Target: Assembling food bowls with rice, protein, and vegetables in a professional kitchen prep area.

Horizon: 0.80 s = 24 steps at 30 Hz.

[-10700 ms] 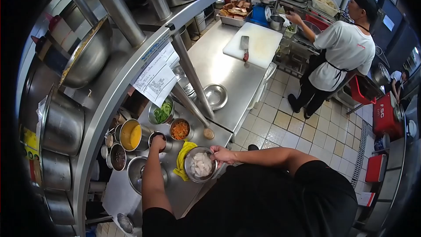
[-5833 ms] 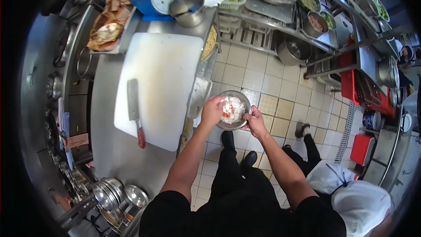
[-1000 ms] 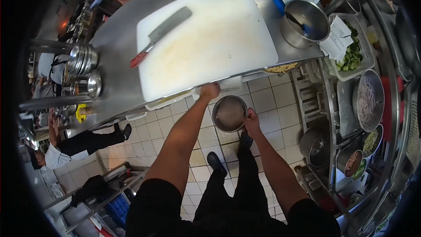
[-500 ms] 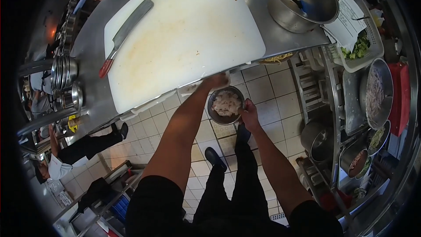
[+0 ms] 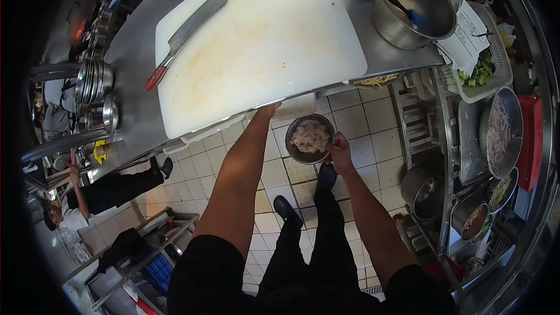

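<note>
A round metal bowl (image 5: 296,153) holds pale, raw-looking pieces of meat or fish (image 5: 311,136). My right hand (image 5: 340,153) grips its right rim, thumb on top, above the floor. My left hand (image 5: 268,109) reaches under the front edge of the counter, beside a white plastic container (image 5: 298,107) that sticks out there. Its fingers are hidden below the edge. On the counter lies a large white cutting board (image 5: 262,41), with a cleaver (image 5: 195,26) resting on its left side, red handle toward me.
Right of the board stands a deep steel pot (image 5: 402,32) with a dark-handled utensil. A white basket (image 5: 466,90) holds greens and paper slips. Shelving at right carries a bowl of pale shreds (image 5: 500,134) and several pots. A person (image 5: 76,198) stands at far left.
My left hand has moved left and further under the counter edge, leaving the white container more exposed. My right hand still holds the bowl. The whole view has shifted slightly.
</note>
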Available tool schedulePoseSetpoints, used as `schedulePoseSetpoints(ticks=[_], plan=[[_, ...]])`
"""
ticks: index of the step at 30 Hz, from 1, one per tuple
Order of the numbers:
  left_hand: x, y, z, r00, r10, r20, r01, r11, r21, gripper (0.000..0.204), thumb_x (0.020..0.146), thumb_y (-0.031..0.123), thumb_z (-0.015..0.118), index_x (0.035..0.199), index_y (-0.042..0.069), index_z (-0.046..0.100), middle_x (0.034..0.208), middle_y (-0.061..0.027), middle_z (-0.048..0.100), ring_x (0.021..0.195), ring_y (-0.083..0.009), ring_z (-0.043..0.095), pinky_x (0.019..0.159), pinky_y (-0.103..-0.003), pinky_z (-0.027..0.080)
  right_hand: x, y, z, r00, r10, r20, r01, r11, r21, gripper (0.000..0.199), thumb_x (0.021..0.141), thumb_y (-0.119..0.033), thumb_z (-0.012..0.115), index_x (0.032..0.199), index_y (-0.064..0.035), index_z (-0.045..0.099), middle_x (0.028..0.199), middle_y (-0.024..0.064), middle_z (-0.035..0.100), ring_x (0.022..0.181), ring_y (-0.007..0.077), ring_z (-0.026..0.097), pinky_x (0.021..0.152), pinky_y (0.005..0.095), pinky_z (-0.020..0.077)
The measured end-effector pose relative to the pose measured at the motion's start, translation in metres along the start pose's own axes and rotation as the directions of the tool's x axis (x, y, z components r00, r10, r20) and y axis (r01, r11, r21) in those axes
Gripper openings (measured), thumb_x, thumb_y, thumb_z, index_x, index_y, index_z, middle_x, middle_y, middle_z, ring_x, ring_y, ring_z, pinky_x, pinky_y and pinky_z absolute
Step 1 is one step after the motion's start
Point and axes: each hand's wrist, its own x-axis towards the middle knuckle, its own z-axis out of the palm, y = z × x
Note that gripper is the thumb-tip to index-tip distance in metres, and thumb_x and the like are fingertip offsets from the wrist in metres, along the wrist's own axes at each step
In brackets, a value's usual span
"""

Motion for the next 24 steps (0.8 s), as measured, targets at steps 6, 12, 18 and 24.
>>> schedulePoseSetpoints(ticks=[6,12,18,24], plan=[[-0.085,0.020,-0.014,0.943,-0.071,0.324,-0.102,0.867,0.487,0.030,0.090,0.012,0.062,0.119,0.005,0.066,0.109,-0.0076,0.070,0.095,-0.0184,0.066,0.082,-0.033,0.054,-0.021,-0.005,0.008,0.999,-0.018,0.030,0.020,0.999,-0.037,0.023,0.085,-0.001,0.063,0.085,-0.0134,0.044,0.070,0.0027,0.058,0.042,0.0117,0.052,0.032,0.0251,0.0384],[-0.223,0.015,-0.048,0.920,0.276,0.279,-0.393,0.635,0.665,0.034,0.081,0.017,0.061,0.112,0.008,0.070,0.094,-0.0219,0.070,0.081,-0.0334,0.070,0.077,-0.039,0.054,-0.074,-0.027,0.059,0.997,0.025,0.070,-0.022,0.999,-0.039,0.023,0.084,0.000,0.063,0.085,-0.0136,0.044,0.070,0.0030,0.058,0.043,0.0127,0.052,0.033,0.0265,0.0391],[-0.349,0.031,-0.098,0.787,0.388,0.480,-0.554,0.101,0.826,0.085,0.067,0.041,0.079,0.141,0.013,0.047,0.133,-0.0272,0.050,0.122,-0.0455,0.048,0.106,-0.050,0.040,-0.149,-0.048,0.134,0.975,0.000,0.222,0.039,0.985,-0.169,0.018,0.081,0.004,0.055,0.083,-0.0102,0.046,0.068,0.0047,0.055,0.040,0.0135,0.048,0.032,0.0275,0.0371],[-0.426,0.039,-0.191,0.928,0.247,0.277,-0.358,0.400,0.844,0.084,0.068,0.023,0.079,0.143,0.018,0.043,0.138,-0.0279,0.042,0.119,-0.0468,0.053,0.099,-0.048,0.047,-0.222,-0.024,0.227,0.938,0.110,0.329,-0.001,0.949,-0.315,0.019,0.078,0.004,0.054,0.081,-0.0124,0.044,0.064,0.0029,0.054,0.041,0.0145,0.050,0.030,0.0290,0.0355]])
